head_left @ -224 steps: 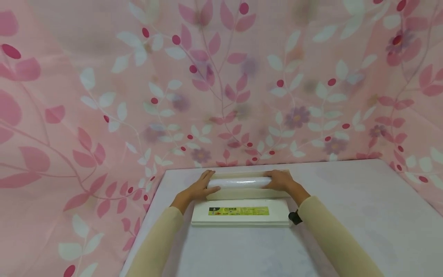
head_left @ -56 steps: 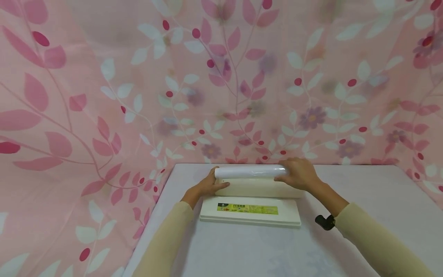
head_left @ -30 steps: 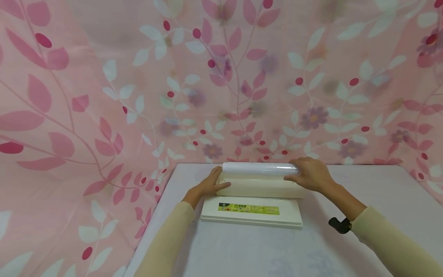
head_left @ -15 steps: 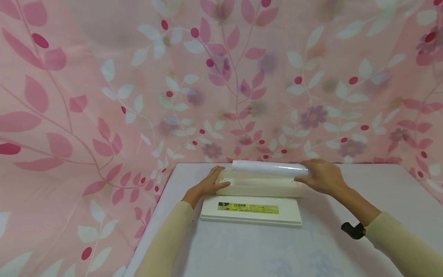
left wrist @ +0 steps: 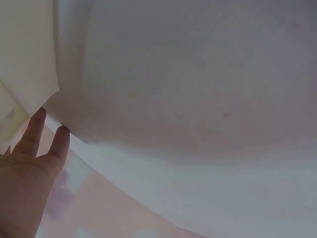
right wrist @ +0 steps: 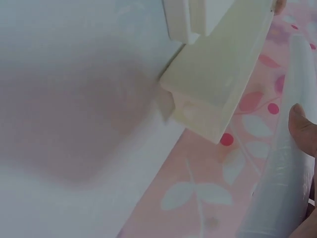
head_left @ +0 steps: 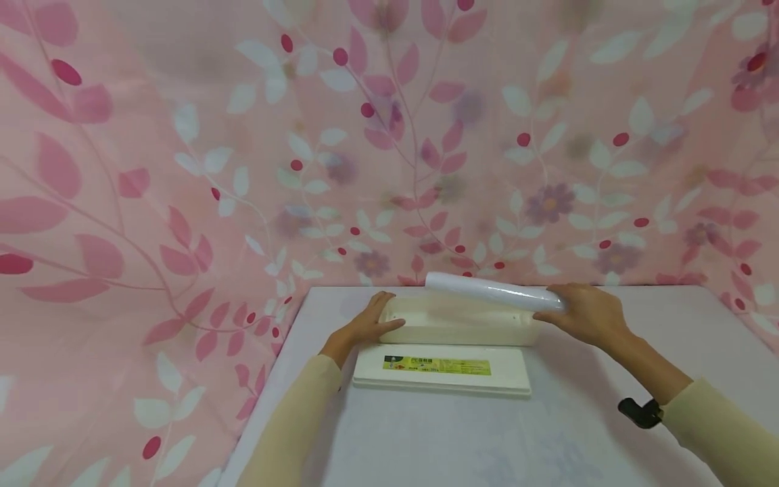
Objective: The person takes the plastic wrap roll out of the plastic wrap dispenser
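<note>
A roll of cling film (head_left: pixel 487 289), white and shiny, slants above the open cream box (head_left: pixel 462 331), its left end higher. My right hand (head_left: pixel 584 312) grips the roll's right end; in the right wrist view the thumb (right wrist: pixel 303 130) lies along the film. At the box's left end my left hand (head_left: pixel 367 323) holds on, thumb at the front and fingers at the back. The left wrist view catches two of its fingertips (left wrist: pixel 60 136) against the box's edge. Inside, the box shows bare. Directly in front lies its white lid (head_left: pixel 441 382) with a yellow-green label (head_left: pixel 437 365).
A table (head_left: pixel 462 439) under a pale cloth carries the box and lid. Its back edge meets a pink floral curtain (head_left: pixel 426 169), which also hangs along the left side. A black strap piece (head_left: pixel 640 412) sticks out from the right wrist.
The roll, lying in the box at first, has come up out of it and shifted right, tilting left end up, in my right hand. My left hand stays at the box's left end.
</note>
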The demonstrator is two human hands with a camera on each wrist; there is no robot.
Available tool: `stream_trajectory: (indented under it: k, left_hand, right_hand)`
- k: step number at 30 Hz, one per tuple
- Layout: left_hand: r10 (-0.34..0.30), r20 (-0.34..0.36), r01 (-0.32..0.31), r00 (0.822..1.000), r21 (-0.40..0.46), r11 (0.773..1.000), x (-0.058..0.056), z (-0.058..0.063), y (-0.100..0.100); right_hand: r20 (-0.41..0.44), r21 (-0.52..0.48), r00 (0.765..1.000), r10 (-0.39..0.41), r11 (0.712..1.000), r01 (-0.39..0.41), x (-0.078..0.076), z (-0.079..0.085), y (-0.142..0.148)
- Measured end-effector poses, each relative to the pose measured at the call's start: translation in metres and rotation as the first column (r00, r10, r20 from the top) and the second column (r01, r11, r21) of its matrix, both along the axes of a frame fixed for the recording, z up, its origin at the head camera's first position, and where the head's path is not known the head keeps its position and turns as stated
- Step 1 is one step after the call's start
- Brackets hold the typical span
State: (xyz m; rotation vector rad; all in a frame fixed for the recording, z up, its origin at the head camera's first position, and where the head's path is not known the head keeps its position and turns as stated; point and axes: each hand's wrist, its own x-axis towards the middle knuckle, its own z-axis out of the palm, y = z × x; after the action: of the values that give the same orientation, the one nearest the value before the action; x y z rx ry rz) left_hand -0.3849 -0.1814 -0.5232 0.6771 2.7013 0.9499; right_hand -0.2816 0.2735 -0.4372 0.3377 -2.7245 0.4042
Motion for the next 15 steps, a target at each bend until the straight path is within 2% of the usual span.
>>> stream_trajectory:
  k: [3,7,15]
  left_hand:
    - [-0.006,0.017,0.006,1.0,-0.009,1.0,0.002,-0.003,0.001]
    - [-0.007,0.005,0.008,1.0,-0.027,1.0,0.002,-0.002,0.001]
    - [-0.008,-0.003,0.008,1.0,-0.014,1.0,0.001,-0.001,0.0]
  right_hand:
    - [0.02,-0.011,0.999,-0.036,0.999,0.037,0.005,-0.004,0.006]
    - [0.031,-0.025,0.996,-0.079,0.997,0.08,0.009,-0.007,0.012]
    - [0.013,-0.052,0.993,-0.118,0.992,0.119,0.014,-0.004,0.018]
